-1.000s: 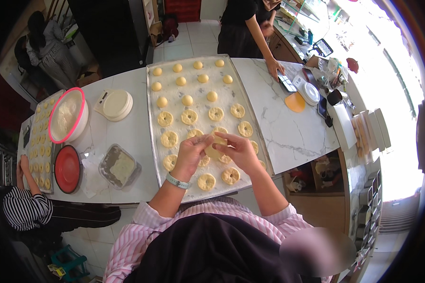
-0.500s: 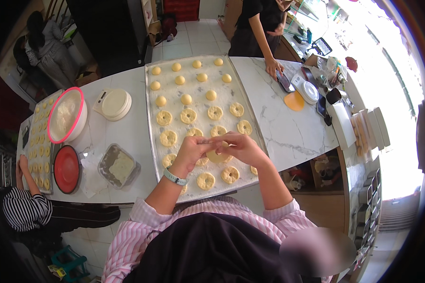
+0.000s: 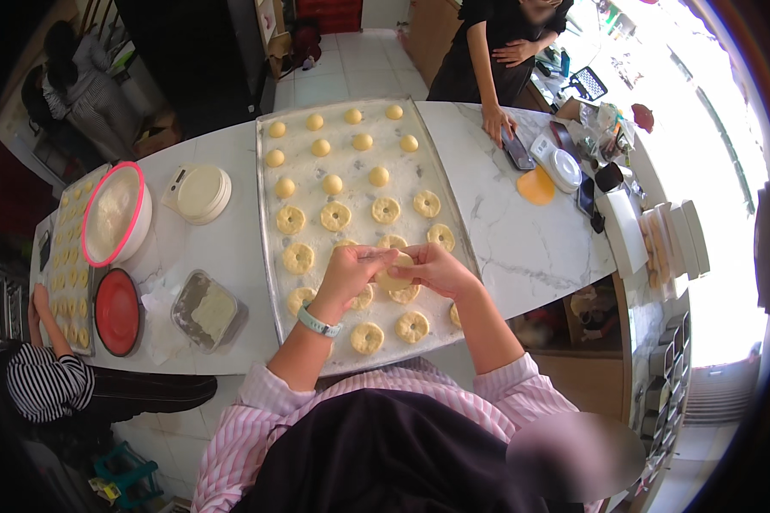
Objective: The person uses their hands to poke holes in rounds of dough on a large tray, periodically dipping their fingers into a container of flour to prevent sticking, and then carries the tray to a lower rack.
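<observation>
While your left hand (image 3: 347,278) and right hand (image 3: 445,274) both pinch pale-yellow, flattened dough round (image 3: 395,277) above floured, rectangular metal tray (image 3: 416,173), judge it light, soft, easily torn; best held by rim, your fingertips gentle.

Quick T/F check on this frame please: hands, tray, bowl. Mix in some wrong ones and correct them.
1. The left hand and right hand both hold one dough piece. True.
2. The wristband is on the right wrist. False: the wristband is on the left wrist.
3. On the large tray, the dough balls lie farther from the person than the holed rounds. True.
4. The pink-rimmed bowl is right of the large tray. False: the pink-rimmed bowl is left of it.
5. The red dish sits left of the rectangular tub. True.
6. The rectangular tub is empty. False: it holds dough.
</observation>
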Tool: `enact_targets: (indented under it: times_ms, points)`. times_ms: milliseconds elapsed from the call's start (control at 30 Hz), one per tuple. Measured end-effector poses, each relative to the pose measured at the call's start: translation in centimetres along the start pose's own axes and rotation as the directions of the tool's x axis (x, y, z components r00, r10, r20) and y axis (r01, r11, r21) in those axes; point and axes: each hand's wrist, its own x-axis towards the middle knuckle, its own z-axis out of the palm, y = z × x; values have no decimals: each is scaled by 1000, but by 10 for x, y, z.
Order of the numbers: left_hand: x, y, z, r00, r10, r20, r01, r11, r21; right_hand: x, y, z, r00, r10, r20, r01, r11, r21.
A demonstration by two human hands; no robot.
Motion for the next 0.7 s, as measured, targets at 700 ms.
enact_targets:
  times_ms: [700]
  points:
    - [-91,-62,-93,824,-7,-566,-209,926,-314,138,-92,-17,847,-527,-60,391,697,-601]
